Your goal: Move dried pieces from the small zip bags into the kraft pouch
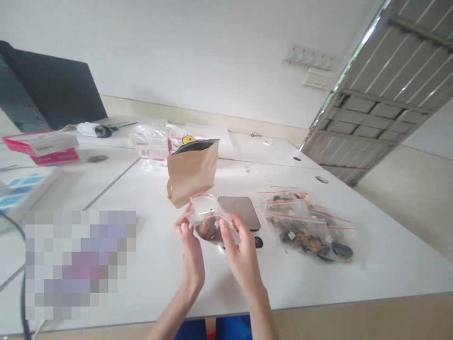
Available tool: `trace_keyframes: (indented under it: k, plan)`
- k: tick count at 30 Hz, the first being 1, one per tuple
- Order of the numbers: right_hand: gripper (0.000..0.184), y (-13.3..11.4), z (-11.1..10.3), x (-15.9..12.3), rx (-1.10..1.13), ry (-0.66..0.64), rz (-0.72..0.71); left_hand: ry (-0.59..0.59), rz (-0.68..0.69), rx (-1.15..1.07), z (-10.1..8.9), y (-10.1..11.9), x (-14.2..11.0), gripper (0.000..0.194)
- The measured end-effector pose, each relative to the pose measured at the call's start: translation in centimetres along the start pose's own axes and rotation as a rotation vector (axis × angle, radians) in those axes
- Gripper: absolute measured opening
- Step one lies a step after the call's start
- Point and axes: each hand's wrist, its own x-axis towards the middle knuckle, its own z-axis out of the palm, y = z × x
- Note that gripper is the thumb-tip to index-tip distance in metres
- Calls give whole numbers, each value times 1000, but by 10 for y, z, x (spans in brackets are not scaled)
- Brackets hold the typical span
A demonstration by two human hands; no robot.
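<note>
Far to my left on the desk (159, 278) sits a pink box (42, 148), with a dark laptop (53, 89) behind it and a blurred patch nearer me that I cannot read. Further in, clear packets (150, 144) lie heaped behind a kraft pouch (193, 172), which stands upright with its mouth open.

My left hand (191, 255) is raised just in front of that pouch. Its fingers (184, 229) are closed in a pinch on the left edge of a small zip bag (208, 219), which I hold up above the desk, between me and the pouch. Something brown sits in the bag's bottom; I cannot tell what. The red zip line at the top looks parted.

My right hand (244, 257) has its fingers (226, 236) pinched on the bag's right side, thumb across the front. Just behind them lies a flat grey scale (240, 212), and further right a pile of filled bags (311, 226) with red zips, dark pieces inside.

What worries me: the film is thin and slick, and I grip it only at the edges. If either pinch slackens, or I tilt the mouth down while it is unsealed, I judge the brown pieces could spill onto the scale. The pouch is also near my left knuckles, and a nudge could tip it over.
</note>
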Motion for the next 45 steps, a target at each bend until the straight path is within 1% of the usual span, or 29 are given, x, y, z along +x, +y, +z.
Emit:
trace_keyframes:
  k: [3,4,6,8,9,12,15,18,20,22,25,27,29,34,38,41,45]
  plan:
    - [28,10,-9,-8,40,60,42,48,-6,117,-16,7,-2,34]
    - [29,15,-13,-11,49,88,66,34,-25,180,-20,10,-1,36]
    - [30,23,-20,-17,58,139,114,-63,-88,280,-27,17,2,36]
    - [31,28,-26,-20,61,180,139,-170,-121,324,-29,21,1,36]
    - [31,29,-28,-21,61,192,137,-198,-116,335,-29,23,-1,37]
    - [30,29,-30,-22,63,194,91,-221,-55,352,-27,25,-9,39]
    - [30,28,-29,-21,70,183,72,-207,-26,365,-27,25,-14,39]
    - [35,30,-29,-20,79,240,126,-139,-19,371,-29,25,-14,36]
    - [38,33,-31,-18,92,276,166,-117,-18,359,-30,26,-11,33]
    - [40,35,-34,-16,119,256,193,-109,-20,341,-30,27,-8,32]
    - [40,38,-42,-15,145,135,205,-118,-39,357,-32,26,-4,34]
    - [40,40,-47,-16,111,44,199,-158,-70,403,-34,25,-3,37]
    - [42,41,-50,-18,65,-2,192,-203,-94,436,-36,24,-3,39]
    - [40,47,-51,-21,51,9,177,-233,-53,457,-39,24,-3,38]
    - [34,51,-55,-20,32,51,147,-279,-18,571,-45,23,-1,38]
    - [31,52,-60,-21,-23,33,104,-254,-15,611,-49,22,0,37]
    - [33,52,-66,-24,-60,10,54,-220,-46,603,-51,21,-2,36]
